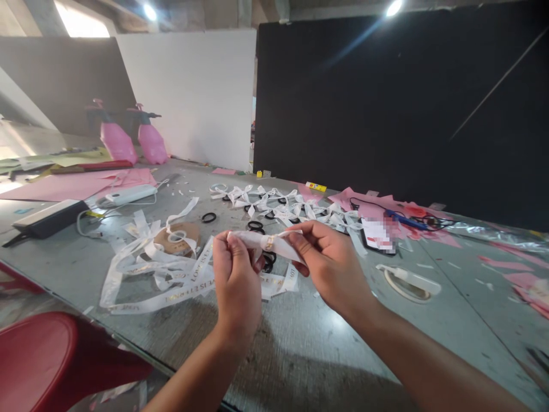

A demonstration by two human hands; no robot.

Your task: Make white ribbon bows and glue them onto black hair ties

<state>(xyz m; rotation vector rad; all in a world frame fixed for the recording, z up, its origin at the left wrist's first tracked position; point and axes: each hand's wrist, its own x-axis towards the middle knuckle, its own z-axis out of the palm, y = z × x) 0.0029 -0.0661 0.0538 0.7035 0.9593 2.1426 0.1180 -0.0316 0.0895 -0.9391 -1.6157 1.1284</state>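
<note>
Above the grey table, a white ribbon bow point(266, 242) with gold print at its knot is stretched between my hands. My left hand point(238, 280) pinches one loop between thumb and fingers. The other end is gripped by my right hand point(328, 263), thumb on top. Loose white ribbon printed in gold lettering point(171, 294) lies left of my left hand, round a brown cardboard spool point(193, 232). Behind my hands, several finished white bows point(291, 200) are spread out. A few black rings point(255, 226) lie near them, some partly hidden by my hands.
Two pink spray bottles point(152, 143) stand at the back left, near pink paper point(81, 186). A phone point(377, 234), a blue-handled tool with a cord point(407, 220) and a white corded object point(409, 280) lie to the right. A red stool point(38, 360) stands at the lower left.
</note>
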